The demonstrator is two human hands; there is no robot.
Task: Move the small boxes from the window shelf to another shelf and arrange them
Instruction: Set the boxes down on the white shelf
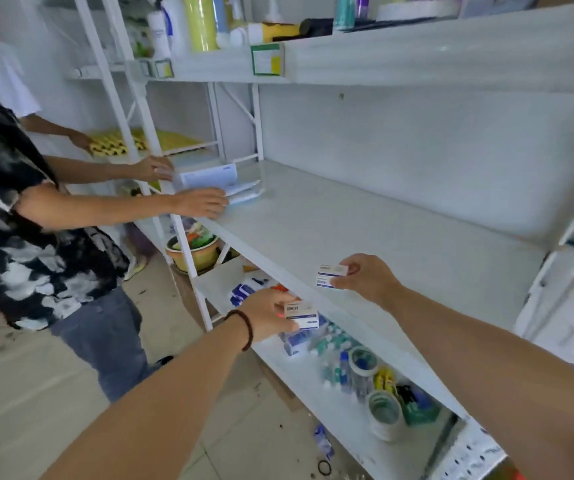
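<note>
Head view is showing the left hand (267, 315), a dark bracelet (244, 329) at its wrist, reaching forward from a straight arm just in front of the white shelf (399, 244), its grip closing on a small white-and-blue box (302, 315) pinched between thumb and fingers. That box is lying with its long axis roughly left to right, tipping down slightly toward the right, printed face toward the camera. A little farther in, the right hand (370, 277) is stretching over the shelf's front edge, its grip pinching a second small box (331, 276) at the right end; this one is also running left to right, free end pointing left, held just above the bare shelf board. At the far left end, another person's hands (202, 202) are resting on a white packet (209, 176).
</note>
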